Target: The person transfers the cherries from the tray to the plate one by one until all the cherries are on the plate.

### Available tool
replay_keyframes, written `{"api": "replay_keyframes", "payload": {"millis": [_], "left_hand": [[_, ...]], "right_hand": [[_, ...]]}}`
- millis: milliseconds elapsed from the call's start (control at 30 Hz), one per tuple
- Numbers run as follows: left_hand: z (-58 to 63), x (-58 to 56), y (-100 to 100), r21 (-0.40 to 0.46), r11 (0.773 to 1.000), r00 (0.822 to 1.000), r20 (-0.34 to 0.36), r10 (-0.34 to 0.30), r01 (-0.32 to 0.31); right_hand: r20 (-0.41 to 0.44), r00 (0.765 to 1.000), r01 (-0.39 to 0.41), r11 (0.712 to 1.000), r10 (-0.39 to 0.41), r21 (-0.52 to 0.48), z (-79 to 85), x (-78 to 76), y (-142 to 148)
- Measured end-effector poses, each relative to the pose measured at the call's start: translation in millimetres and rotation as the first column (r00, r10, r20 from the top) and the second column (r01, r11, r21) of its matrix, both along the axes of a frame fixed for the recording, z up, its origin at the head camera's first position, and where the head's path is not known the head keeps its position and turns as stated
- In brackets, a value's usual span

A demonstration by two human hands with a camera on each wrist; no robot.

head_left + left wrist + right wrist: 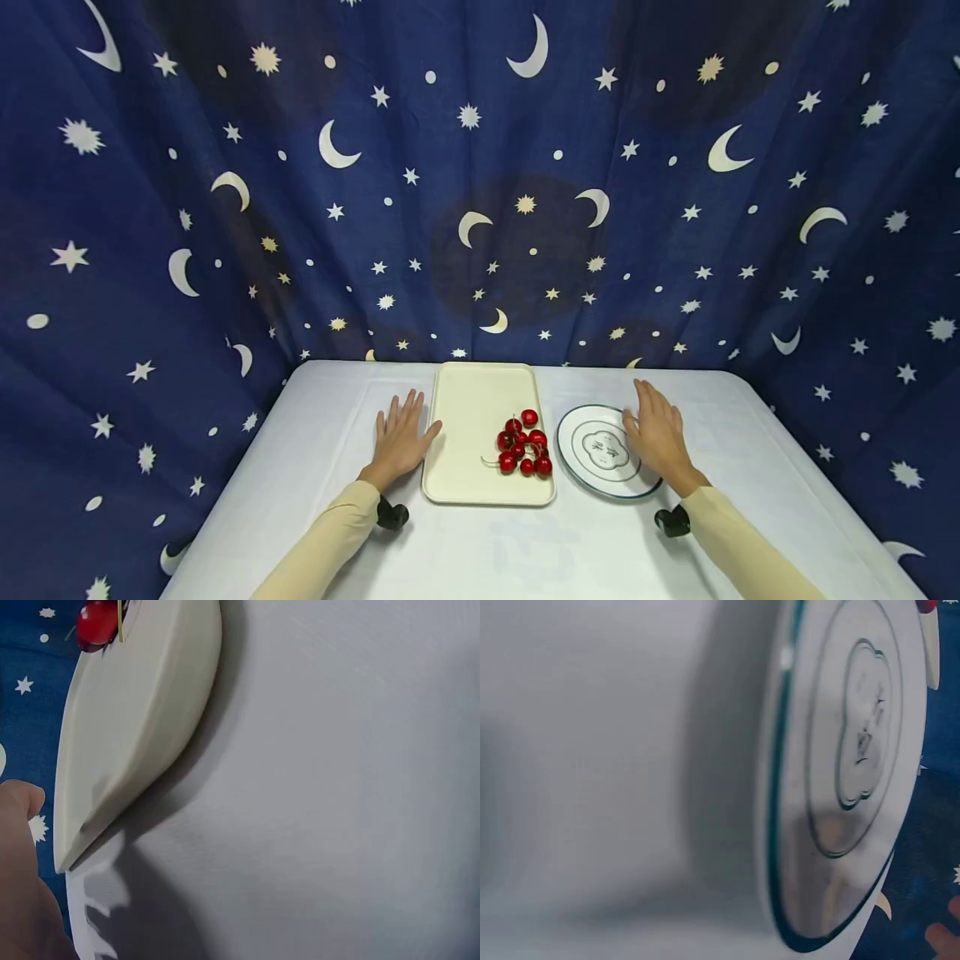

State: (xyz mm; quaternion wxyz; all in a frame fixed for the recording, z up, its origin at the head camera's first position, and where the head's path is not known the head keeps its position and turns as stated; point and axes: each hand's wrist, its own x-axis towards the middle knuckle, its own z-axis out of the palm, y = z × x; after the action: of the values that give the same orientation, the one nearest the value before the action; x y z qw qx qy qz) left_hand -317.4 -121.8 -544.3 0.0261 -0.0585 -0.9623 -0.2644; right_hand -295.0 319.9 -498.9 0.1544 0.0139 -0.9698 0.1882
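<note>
In the head view my left hand (401, 442) is held flat with its fingers spread, just left of a cream rectangular tray (468, 417). Its thumb reaches toward the tray's left edge. A cluster of red cherries (517, 448) with thin stems lies on the right half of the tray. My right hand (660, 433) has its fingers extended over the right rim of a round white plate (581, 442) with a dark green edge and a printed emblem. Neither hand holds anything. In the left wrist view, a thumb (26, 799) shows beside the tray's raised rim (180, 705).
A white cloth covers the table (525, 550). Behind it and at both sides hangs a dark blue curtain (420, 217) with moons and stars. The tray and plate stand side by side with a narrow gap between them.
</note>
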Motion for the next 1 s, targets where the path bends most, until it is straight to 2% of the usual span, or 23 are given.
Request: {"api": "replay_keyframes", "payload": {"millis": [300,367,533,633,767,1000], "left_hand": [[-14.5,-3.4,-4,-0.016,1.0,0.998,0.065,-0.024,0.025],[-17.3,-3.7,-5,-0.022,0.999,0.997,0.062,-0.038,0.039],[-22.5,-5.0,-6,-0.109,0.99,0.995,0.067,-0.08,0.087],[-21.7,-4.4,-5,-0.156,0.983,0.994,0.079,-0.082,0.093],[-17.2,-1.6,-4,-0.164,0.982,0.994,0.074,-0.081,0.092],[-11.0,5.3,-3,-0.122,0.987,0.993,0.068,-0.094,0.102]], "right_hand": [[0.005,0.998,-0.065,0.998,0.065,0.006,0.7,-7.3,-15],[-0.001,0.997,-0.077,0.997,0.077,0.0,-1.0,-7.8,-19],[-0.005,0.995,-0.096,0.995,0.096,-0.003,-4.3,-8.6,-27],[0.002,0.995,-0.102,0.995,0.102,0.0,-4.6,-9.6,-32],[-0.011,0.994,-0.106,0.994,0.106,-0.006,-4.6,-12.7,-40],[-0.02,0.985,-0.169,0.985,0.169,-0.026,-7.3,-16.2,-67]]}}
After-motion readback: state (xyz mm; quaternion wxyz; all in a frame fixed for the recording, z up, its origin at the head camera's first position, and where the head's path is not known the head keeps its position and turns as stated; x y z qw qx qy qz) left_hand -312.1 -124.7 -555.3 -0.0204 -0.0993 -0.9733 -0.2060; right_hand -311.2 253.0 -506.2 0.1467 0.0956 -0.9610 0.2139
